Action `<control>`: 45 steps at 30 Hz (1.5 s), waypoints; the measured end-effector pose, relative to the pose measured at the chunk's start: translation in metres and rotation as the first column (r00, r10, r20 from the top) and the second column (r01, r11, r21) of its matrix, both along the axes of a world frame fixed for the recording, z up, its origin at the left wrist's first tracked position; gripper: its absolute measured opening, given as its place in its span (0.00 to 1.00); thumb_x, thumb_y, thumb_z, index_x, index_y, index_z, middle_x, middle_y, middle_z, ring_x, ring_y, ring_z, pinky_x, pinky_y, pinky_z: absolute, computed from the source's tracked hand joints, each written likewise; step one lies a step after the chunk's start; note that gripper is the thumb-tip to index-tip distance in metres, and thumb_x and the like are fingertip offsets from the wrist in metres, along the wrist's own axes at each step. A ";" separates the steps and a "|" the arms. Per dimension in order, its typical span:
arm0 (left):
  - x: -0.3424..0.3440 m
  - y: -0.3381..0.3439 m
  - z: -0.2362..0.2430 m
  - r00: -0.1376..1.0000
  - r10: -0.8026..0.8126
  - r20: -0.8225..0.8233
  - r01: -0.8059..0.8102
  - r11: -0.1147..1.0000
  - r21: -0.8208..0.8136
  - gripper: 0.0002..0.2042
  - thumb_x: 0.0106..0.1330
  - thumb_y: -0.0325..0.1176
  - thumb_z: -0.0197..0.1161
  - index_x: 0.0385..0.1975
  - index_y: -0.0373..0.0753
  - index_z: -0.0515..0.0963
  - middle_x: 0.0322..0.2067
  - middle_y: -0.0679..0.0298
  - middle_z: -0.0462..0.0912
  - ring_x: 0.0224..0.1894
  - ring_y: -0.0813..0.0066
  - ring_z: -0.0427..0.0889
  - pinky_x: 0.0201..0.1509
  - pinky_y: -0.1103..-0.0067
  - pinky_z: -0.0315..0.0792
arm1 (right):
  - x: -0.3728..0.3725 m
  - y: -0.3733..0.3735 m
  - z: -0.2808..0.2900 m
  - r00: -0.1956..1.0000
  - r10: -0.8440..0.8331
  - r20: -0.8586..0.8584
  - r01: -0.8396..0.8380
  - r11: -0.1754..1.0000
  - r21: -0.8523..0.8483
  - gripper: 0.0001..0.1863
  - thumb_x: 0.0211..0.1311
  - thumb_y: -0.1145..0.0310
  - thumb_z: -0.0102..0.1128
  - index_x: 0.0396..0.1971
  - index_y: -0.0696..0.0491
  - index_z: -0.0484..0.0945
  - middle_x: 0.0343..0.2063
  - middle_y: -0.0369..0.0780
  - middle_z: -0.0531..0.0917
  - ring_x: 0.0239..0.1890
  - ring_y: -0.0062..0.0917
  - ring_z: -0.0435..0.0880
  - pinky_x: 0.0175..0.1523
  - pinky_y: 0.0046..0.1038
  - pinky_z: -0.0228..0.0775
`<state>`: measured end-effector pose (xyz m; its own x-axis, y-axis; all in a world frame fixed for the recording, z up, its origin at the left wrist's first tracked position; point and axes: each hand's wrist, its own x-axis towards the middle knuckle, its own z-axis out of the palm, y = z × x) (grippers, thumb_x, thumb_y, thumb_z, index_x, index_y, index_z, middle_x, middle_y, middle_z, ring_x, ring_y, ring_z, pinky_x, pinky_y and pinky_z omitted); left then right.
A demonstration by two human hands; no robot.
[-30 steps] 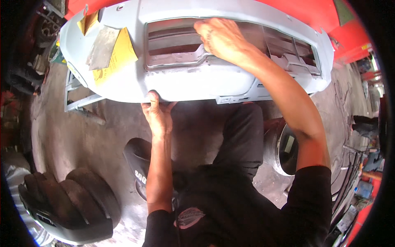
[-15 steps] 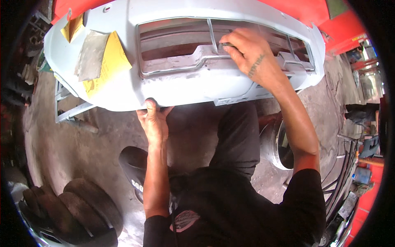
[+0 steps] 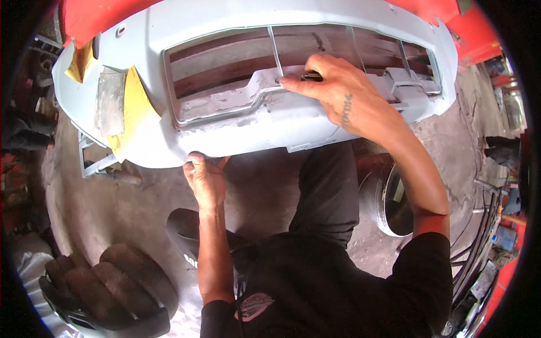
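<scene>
A pale grey primed car bumper (image 3: 236, 141) spans the upper view, with a large grille opening crossed by thin upright bars. My left hand (image 3: 204, 180) grips the bumper's lower edge from below, thumb up. My right hand (image 3: 344, 96) pinches a small dark object (image 3: 311, 76) at the opening's lower ledge, beside an upright bar (image 3: 275, 50); what the object is I cannot make out. On the bumper's left lie a grey abrasive sheet (image 3: 110, 101) and yellow sheets (image 3: 141, 112).
The bumper rests on a metal stand (image 3: 98, 166). Red bodywork (image 3: 96, 17) lies behind it. Dark moulded parts (image 3: 107, 281) sit on the floor at lower left, a metal wheel-like drum (image 3: 383, 197) right of my leg. Long strips and clutter (image 3: 501, 236) line the right side.
My right hand has moved down from the opening's top edge to its lower ledge. The bumper and my left hand sit lower in the view.
</scene>
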<state>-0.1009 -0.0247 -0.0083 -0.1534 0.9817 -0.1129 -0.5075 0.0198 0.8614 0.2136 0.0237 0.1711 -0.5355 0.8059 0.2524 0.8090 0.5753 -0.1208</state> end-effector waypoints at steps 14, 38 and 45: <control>0.008 -0.002 0.017 1.000 -0.003 -0.013 0.004 1.000 0.019 0.31 0.72 0.58 0.61 0.57 0.34 0.73 0.53 0.58 0.81 0.53 0.64 0.84 0.52 0.61 0.85 | 0.009 0.022 0.001 0.993 0.089 -0.082 -0.102 0.980 -0.173 0.25 0.59 0.83 0.60 0.56 0.50 0.84 0.42 0.50 0.80 0.51 0.44 0.81 0.61 0.44 0.73; 0.012 -0.007 0.019 0.995 0.101 -0.015 -0.101 0.994 -0.049 0.34 0.70 0.58 0.64 0.65 0.38 0.67 0.59 0.59 0.76 0.58 0.62 0.81 0.52 0.61 0.85 | 0.012 0.054 0.013 0.909 0.320 -0.267 -0.346 0.937 -0.054 0.09 0.59 0.76 0.65 0.39 0.58 0.87 0.35 0.45 0.81 0.38 0.41 0.85 0.44 0.41 0.77; 0.017 -0.008 0.021 0.992 0.123 0.009 -0.122 0.990 -0.075 0.38 0.67 0.59 0.67 0.68 0.38 0.66 0.61 0.58 0.74 0.62 0.60 0.78 0.59 0.56 0.81 | -0.010 0.085 0.017 0.891 0.443 0.094 -0.445 0.896 -0.008 0.06 0.60 0.73 0.65 0.31 0.60 0.86 0.32 0.45 0.83 0.39 0.37 0.86 0.45 0.39 0.78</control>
<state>-0.0838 -0.0327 0.0126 -0.2702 0.9444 -0.1874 -0.5217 0.0200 0.8529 0.2040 0.1086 0.1879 -0.8579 0.4758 0.1940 0.4760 0.8781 -0.0487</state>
